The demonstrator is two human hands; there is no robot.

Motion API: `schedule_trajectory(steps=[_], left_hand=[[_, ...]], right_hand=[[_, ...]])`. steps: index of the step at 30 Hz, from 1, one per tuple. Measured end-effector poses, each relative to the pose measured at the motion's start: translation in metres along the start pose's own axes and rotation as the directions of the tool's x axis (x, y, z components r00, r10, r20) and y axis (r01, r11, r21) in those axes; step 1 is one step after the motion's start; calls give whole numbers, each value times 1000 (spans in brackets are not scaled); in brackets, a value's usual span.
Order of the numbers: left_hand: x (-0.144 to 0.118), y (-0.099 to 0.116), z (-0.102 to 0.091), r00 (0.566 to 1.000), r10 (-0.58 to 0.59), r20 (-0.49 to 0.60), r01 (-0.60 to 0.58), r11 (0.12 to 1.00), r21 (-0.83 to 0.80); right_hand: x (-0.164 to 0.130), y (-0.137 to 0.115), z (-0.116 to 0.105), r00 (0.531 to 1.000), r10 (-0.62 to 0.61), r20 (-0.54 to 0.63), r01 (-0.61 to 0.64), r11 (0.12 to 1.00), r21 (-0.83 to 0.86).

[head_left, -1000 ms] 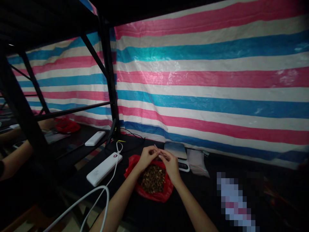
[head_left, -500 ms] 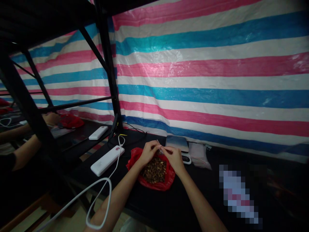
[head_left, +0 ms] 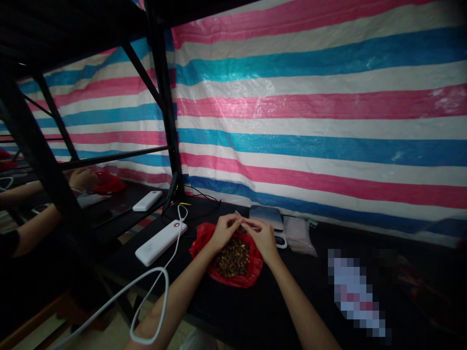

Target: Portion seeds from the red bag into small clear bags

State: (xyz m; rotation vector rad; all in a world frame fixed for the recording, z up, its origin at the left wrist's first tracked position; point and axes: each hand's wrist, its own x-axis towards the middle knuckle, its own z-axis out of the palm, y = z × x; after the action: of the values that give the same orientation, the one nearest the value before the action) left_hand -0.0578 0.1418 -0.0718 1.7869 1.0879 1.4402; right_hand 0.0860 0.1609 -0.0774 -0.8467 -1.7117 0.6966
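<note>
Both forearms reach forward from the lower edge and meet over the red bag [head_left: 233, 272] on the black desk [head_left: 255, 311]. The left hand [head_left: 223, 232] curls inward, its grip pinched together on a thin pale stick [head_left: 239, 217]; the right hand [head_left: 263, 238] faces it with fingertips pinched on the same small piece, knuckles up. What exactly sits between the two grips is too small and dim to tell.

The stick pokes up and away from the left grip, its long axis tilted toward the striped tarp [head_left: 321, 116] behind. Directly below the grips the bag lies open, filled with small brown bits [head_left: 232, 257].

Just beyond the right grip sits a flat scale [head_left: 266, 216], with a clear plastic bag [head_left: 299, 236] beside it, further right. Left of the grips lies a white power bank [head_left: 160, 242] with a white cable [head_left: 146, 287] looping off the near desk edge. Further left a black frame post [head_left: 166, 107] stands, and past it another person's arms [head_left: 32, 228] rest at a neighbouring desk. To the right of the grips the desk lies dark, with a blurred patch near the front.
</note>
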Motion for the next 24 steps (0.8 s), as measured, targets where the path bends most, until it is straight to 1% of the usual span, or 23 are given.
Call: schedule_trajectory(steps=[3, 7, 10, 12, 16, 19, 21, 24], left_hand=[[1, -1, 1, 1000, 18, 12, -18, 1000, 0], [1, 0, 2, 999, 45, 17, -46, 998, 47], [0, 2, 2, 997, 62, 44, -66, 993, 98], [-1, 3, 2, 996, 67, 58, -75, 986, 147], [-3, 4, 2, 994, 95, 62, -108, 958, 266], [-4, 5, 2, 992, 104, 72, -121, 943, 309], [-4, 7, 2, 991, 111, 79, -131, 938, 320], [-5, 11, 3, 991, 115, 66, -130, 939, 319]], right_hand=[[1, 0, -3, 1000, -7, -6, 7, 1000, 5], [3, 3, -3, 1000, 7, -6, -7, 1000, -5], [2, 3, -2, 998, 1, -57, -3, 999, -36], [1, 1, -3, 997, -32, -71, 26, 996, -83], [-4, -9, -6, 991, -129, -25, 119, 965, -233], [-6, -15, -8, 982, -191, -7, 179, 933, -313], [-7, -15, -7, 982, -187, -28, 169, 931, -323], [-5, -12, -4, 988, -134, -74, 108, 952, -287]])
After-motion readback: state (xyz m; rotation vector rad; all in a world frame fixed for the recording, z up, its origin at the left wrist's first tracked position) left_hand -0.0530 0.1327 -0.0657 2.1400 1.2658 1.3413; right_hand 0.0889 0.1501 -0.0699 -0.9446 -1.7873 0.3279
